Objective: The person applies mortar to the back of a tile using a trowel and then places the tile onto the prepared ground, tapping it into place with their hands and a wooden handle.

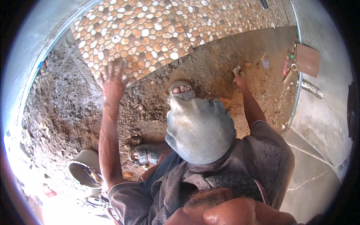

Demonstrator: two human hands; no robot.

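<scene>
My left hand lies flat with its fingers spread on the near left corner of a pebble-patterned tile in brown, orange and white. Bare dark soil or mortar borders that tile on its left and near sides. To the right, my right hand is low over the brown dirt, away from the tiles. Its fingers look curled in, with pale dusty tips; whether they hold anything is too small to tell. A second pebble-patterned tile adjoins the first along a thin straight seam.
A dark bucket stands tilted beside my left forearm, with a small object inside. My sandalled feet rest on the dirt, below rounded grey-blue cloth. At right, a plain brown tile and scraps lie near a pale concrete strip.
</scene>
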